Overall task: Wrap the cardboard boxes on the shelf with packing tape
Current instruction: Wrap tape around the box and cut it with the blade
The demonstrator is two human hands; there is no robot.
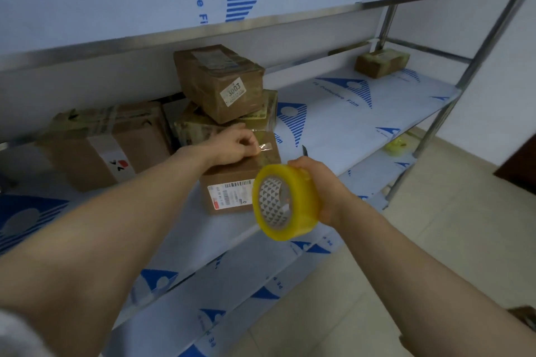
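The box (223, 181) we are taping sits at the front edge of the middle shelf (348, 130), barcode label facing us, just in front of the stacked boxes. A strip of tape (265, 148) lies over the far right part of its top and runs back toward the roll.

To do this step well, we should anchor that end firmly before pulling. We press it flat onto the cardboard, then draw the roll toward us and down over the front edge with steady tension, so the tape lands straight and without wrinkles. The box is small and light, so in our judgement it may slide if the pull beats the press.

Our left hand (232, 145) rests on the box top, palm down, arm reaching in from the lower left. Its fingers are curled, and thumb and forefinger seem to pinch the strip's end against the cardboard.

Our right hand (322, 180) hovers just off the box's right front corner. Its fingers wrap the yellow roll of tape (285, 201), whose open core is turned toward us. A small dark blade tip (304, 150) pokes up above this hand; we cannot tell whether the hand holds it.

Behind stand a box marked 3003 (217, 81) and a big box (101, 142) to the left.
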